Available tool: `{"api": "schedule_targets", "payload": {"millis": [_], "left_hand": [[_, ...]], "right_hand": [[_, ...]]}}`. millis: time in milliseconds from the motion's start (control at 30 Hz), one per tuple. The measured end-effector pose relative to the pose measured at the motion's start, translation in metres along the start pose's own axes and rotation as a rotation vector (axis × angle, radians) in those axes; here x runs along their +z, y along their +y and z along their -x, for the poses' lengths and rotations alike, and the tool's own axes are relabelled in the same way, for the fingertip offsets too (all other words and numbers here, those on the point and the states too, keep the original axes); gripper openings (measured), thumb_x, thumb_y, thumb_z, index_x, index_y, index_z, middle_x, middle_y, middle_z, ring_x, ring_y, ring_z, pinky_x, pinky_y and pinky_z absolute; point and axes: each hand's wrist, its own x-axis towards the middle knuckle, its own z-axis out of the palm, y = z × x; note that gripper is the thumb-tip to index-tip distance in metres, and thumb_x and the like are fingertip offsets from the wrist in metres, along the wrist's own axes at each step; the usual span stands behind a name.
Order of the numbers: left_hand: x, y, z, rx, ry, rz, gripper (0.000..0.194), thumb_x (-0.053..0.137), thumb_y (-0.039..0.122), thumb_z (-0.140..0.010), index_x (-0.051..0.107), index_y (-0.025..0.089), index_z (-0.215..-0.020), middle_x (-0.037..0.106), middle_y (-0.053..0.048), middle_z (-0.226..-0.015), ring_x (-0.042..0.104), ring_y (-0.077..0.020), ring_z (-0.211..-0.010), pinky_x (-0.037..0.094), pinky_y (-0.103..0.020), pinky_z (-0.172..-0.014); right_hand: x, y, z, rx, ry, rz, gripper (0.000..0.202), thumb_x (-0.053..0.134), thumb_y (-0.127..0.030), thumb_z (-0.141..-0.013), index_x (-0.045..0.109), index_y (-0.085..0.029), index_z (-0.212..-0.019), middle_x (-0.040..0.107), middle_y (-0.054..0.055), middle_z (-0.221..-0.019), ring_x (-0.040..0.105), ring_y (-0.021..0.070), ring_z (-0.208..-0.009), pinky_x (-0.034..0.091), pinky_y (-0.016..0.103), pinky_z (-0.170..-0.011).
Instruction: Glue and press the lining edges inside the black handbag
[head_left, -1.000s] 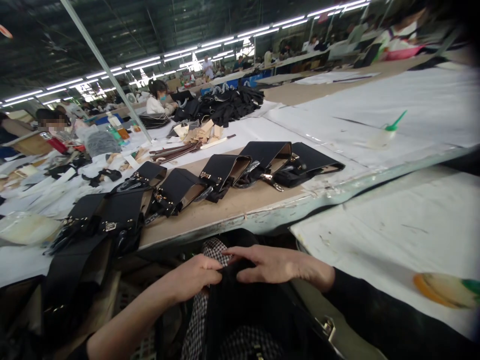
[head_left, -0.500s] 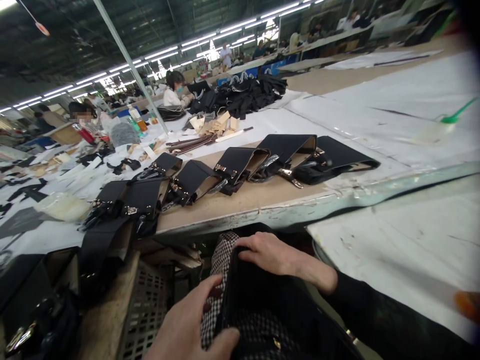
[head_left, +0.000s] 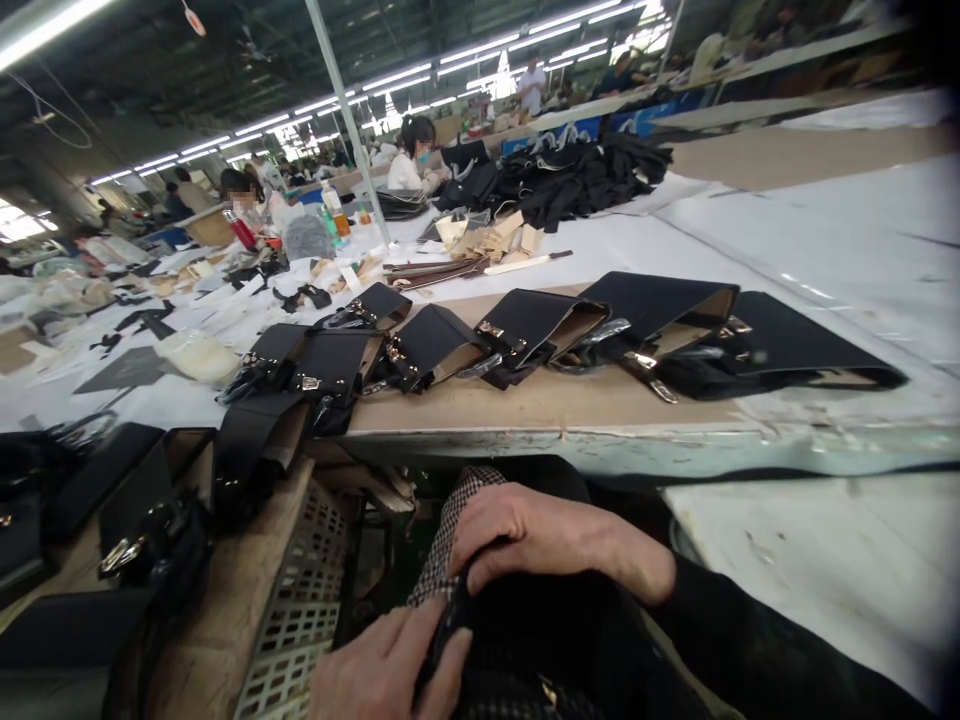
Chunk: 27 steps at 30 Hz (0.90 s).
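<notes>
- Strip lights run in slanting rows beneath a dark roof, above and beyond the long, white-covered desk.
- Just below the desk's near edge, over the wearer's lap, is the task's thing: an open black bag with a small gold-coloured fitting.
- Left hand, below the desk's near edge: grasping the bag's dark rim between thumb and fingers.
- Right hand, nearer the desk's edge: fingers curled over the same rim, thumb tucked under, also gripping it.
- Checked cloth shows beside both hands, below the desk.
- Along the desk's near side, a row of black handbags with gold clasps lies on a brown sheet.
- Below the desk's left end are more bags on a wooden board, with a perforated crate next to it.
- Towards the desk's far side are tan pieces and a heap of black pieces; at that side sits a co-worker in white.
</notes>
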Motion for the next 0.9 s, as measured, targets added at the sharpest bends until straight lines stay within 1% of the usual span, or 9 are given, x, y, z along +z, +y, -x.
{"api": "schedule_targets", "payload": {"millis": [67, 133, 267, 367, 433, 567, 667, 767, 900], "left_hand": [[-0.001, -0.001, -0.003, 0.022, -0.027, -0.032, 0.022, 0.051, 0.032, -0.101, 0.068, 0.022, -0.112, 0.076, 0.0, -0.081, 0.074, -0.0163, -0.062, 0.056, -0.023, -0.054], [-0.002, -0.002, -0.007, 0.046, -0.057, -0.018, 0.019, 0.051, 0.024, -0.099, 0.069, 0.021, -0.104, 0.073, -0.001, -0.078, 0.072, -0.0164, -0.064, 0.055, -0.024, -0.056], [0.0, -0.005, -0.015, 0.082, -0.099, 0.042, 0.024, 0.048, 0.013, -0.095, 0.066, 0.02, -0.08, 0.066, -0.003, -0.07, 0.066, -0.0171, -0.063, 0.053, -0.026, -0.06], [0.004, -0.007, -0.016, 0.035, -0.112, 0.079, 0.029, 0.045, 0.011, -0.095, 0.062, 0.02, -0.073, 0.062, -0.003, -0.068, 0.062, -0.0168, -0.064, 0.05, -0.026, -0.06], [0.005, -0.01, -0.015, 0.003, -0.131, 0.119, 0.03, 0.044, 0.011, -0.096, 0.06, 0.02, -0.072, 0.062, -0.002, -0.069, 0.062, -0.0158, -0.065, 0.048, -0.024, -0.06], [0.002, -0.018, -0.014, 0.02, -0.184, 0.155, 0.023, 0.05, 0.024, -0.1, 0.065, 0.02, -0.083, 0.065, -0.002, -0.073, 0.064, -0.0153, -0.066, 0.048, -0.023, -0.06], [0.0, -0.024, -0.015, 0.026, -0.253, 0.173, 0.027, 0.048, 0.032, -0.103, 0.067, 0.021, -0.088, 0.066, -0.002, -0.076, 0.066, -0.0155, -0.069, 0.048, -0.022, -0.062], [0.0, -0.029, -0.02, -0.022, -0.258, 0.278, 0.033, 0.042, 0.032, -0.105, 0.064, 0.021, -0.085, 0.063, -0.001, -0.075, 0.064, -0.0133, -0.067, 0.046, -0.02, -0.062], [-0.006, -0.037, -0.029, -0.145, -0.27, 0.364, 0.034, 0.046, 0.037, -0.104, 0.061, 0.021, -0.078, 0.06, 0.002, -0.072, 0.061, -0.0113, -0.065, 0.044, -0.018, -0.062]], "right_hand": [[0.007, 0.005, -0.006, -0.039, -0.022, -0.002, 0.023, 0.067, -0.034, -0.095, 0.077, -0.022, -0.112, 0.079, 0.006, -0.105, 0.071, 0.0191, -0.099, 0.051, 0.029, -0.091], [0.014, 0.007, -0.007, -0.054, -0.003, 0.013, 0.021, 0.067, -0.032, -0.095, 0.077, -0.021, -0.111, 0.079, 0.007, -0.104, 0.071, 0.0194, -0.099, 0.051, 0.029, -0.091], [0.024, 0.002, -0.006, -0.063, 0.064, 0.032, 0.017, 0.068, -0.026, -0.095, 0.077, -0.018, -0.106, 0.079, 0.007, -0.1, 0.071, 0.0195, -0.095, 0.051, 0.029, -0.091], [0.028, 0.0, -0.005, -0.041, 0.084, 0.06, 0.015, 0.069, -0.024, -0.093, 0.078, -0.017, -0.103, 0.079, 0.007, -0.098, 0.071, 0.0196, -0.094, 0.05, 0.028, -0.09], [0.028, 0.002, -0.005, 0.0, 0.078, 0.083, 0.015, 0.069, -0.025, -0.093, 0.078, -0.017, -0.103, 0.079, 0.007, -0.098, 0.071, 0.0193, -0.094, 0.05, 0.027, -0.089], [0.021, 0.007, -0.003, 0.127, 0.031, 0.145, 0.017, 0.069, -0.032, -0.094, 0.08, -0.02, -0.101, 0.08, 0.004, -0.093, 0.073, 0.0177, -0.087, 0.05, 0.024, -0.083], [0.013, 0.007, -0.002, 0.198, -0.022, 0.168, 0.019, 0.066, -0.034, -0.096, 0.08, -0.022, -0.102, 0.08, 0.002, -0.089, 0.073, 0.016, -0.081, 0.049, 0.022, -0.077], [0.002, 0.012, 0.0, 0.229, -0.042, 0.136, 0.019, 0.065, -0.033, -0.096, 0.08, -0.024, -0.103, 0.08, 0.0, -0.091, 0.072, 0.0155, -0.082, 0.049, 0.021, -0.076], [-0.015, 0.028, 0.014, 0.311, -0.006, 0.012, 0.023, 0.063, -0.031, -0.096, 0.078, -0.023, -0.11, 0.079, 0.001, -0.102, 0.072, 0.0185, -0.093, 0.05, 0.024, -0.085]]}}
